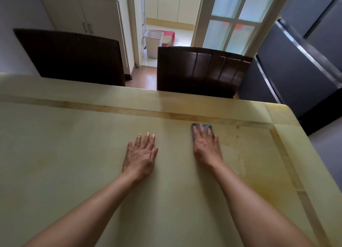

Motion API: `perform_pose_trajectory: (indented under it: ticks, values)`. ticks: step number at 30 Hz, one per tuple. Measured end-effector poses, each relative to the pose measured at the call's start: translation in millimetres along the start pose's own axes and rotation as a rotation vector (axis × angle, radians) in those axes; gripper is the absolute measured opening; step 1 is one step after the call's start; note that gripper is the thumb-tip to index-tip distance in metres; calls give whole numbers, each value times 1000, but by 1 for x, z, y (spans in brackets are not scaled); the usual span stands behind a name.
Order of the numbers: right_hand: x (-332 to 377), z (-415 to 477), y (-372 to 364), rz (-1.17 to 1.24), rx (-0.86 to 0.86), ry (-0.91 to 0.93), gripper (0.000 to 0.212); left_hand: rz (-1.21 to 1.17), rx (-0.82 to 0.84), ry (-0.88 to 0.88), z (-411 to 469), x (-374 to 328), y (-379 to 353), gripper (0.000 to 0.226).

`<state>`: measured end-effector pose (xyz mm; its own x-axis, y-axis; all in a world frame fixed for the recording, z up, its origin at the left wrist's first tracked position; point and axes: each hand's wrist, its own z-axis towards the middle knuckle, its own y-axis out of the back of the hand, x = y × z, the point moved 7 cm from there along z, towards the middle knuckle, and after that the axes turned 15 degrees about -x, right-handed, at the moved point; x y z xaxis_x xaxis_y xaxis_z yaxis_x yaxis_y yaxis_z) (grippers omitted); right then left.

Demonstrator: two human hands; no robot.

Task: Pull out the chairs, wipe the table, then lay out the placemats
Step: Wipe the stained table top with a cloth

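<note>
A pale yellow-green stone table (74, 154) with a tan inlaid border fills the lower view. My right hand (206, 147) lies flat with straight fingers on a small grey cloth (207, 126), pressing it to the tabletop right of centre. My left hand (141, 154) rests flat on the bare tabletop, fingers spread, holding nothing. Two dark brown chairs stand at the far side: one (72, 56) at the left, one (201, 71) at the right, both backs close to the table's edge. Orange-brown stains (237, 127) mark the surface to the right of the cloth.
A dark grey fridge (299, 65) stands at the right, close to the table's corner. Behind the chairs are cream cupboards (83, 15), a doorway with a white bin (153, 42), and a frosted glass door (236, 19).
</note>
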<state>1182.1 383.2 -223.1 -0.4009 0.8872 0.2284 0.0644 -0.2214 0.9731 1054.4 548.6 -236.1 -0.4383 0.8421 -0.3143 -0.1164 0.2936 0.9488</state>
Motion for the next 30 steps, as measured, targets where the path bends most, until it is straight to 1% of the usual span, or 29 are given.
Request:
perform_pose_trajectory:
  ticks: [3, 6, 9, 11, 12, 13, 17, 19, 21, 23, 26, 30]
  values:
    - [-42, -1, 9, -36, -24, -90, 61, 49, -26, -12, 21, 6, 6, 53]
    - [-63, 1, 11, -100, -55, -160, 60, 90, -32, -21, 44, 12, 8, 54]
    - [-61, 5, 11, -131, -120, -241, 61, 99, -69, -7, 53, 15, 5, 54]
    - [-50, 9, 8, -103, -116, -317, 64, 93, -117, -8, 53, 16, 3, 55]
    - [-39, 12, 5, -87, -109, -317, 67, 87, -131, -10, 52, 15, 3, 55]
    - [-23, 17, 1, -70, -100, -283, 69, 78, -141, -13, 53, 15, 2, 55]
    - [67, 37, -22, 49, -30, -26, 75, 50, -148, -12, 55, 17, 3, 56]
    - [103, 47, -31, 93, 25, 70, 70, 45, -162, -15, 56, 17, 2, 55]
    - [123, 62, -39, 144, 96, 106, 65, 48, -170, -20, 56, 17, 0, 56]
    - [129, 75, -45, 184, 123, 124, 61, 47, -175, -18, 57, 18, -1, 61]
    - [127, 84, -43, 144, 63, 168, 61, 44, -177, -26, 57, 19, 0, 59]
    - [86, 96, -27, 96, -10, 83, 72, 49, -176, -36, 56, 19, 1, 59]
